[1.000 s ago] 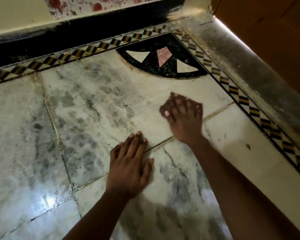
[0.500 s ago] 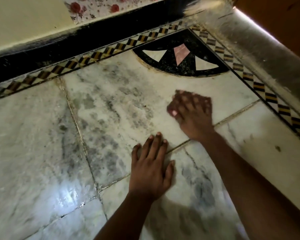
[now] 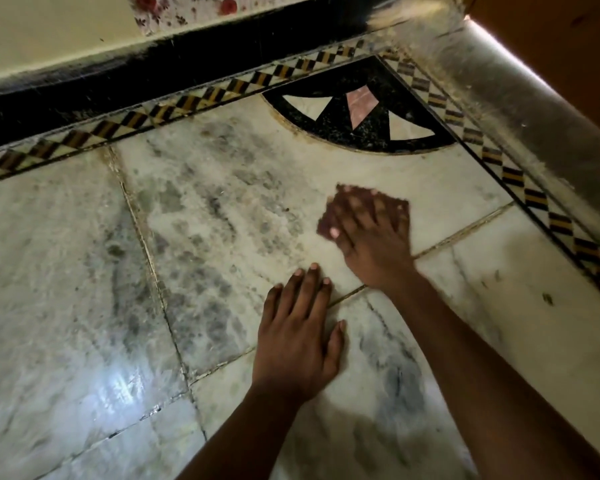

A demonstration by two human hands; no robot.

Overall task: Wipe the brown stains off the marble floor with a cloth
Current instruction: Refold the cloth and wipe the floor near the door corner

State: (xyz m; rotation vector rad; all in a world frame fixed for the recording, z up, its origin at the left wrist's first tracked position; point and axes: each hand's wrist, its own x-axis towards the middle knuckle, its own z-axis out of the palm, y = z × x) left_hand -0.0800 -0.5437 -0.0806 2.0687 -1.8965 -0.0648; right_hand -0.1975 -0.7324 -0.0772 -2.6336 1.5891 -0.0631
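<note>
Right now our right hand (image 3: 368,233) presses a dark cloth (image 3: 329,220) flat on the marble floor (image 3: 222,209), brownish stains (image 3: 548,298) lying to its right, while our left hand (image 3: 297,337) rests open, fingers straight, nearer us.

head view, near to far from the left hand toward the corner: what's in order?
Left hand flat on the marble floor → right hand pressing a dark cloth → black fan-shaped inlay → checkered border strip → black skirting.
</note>
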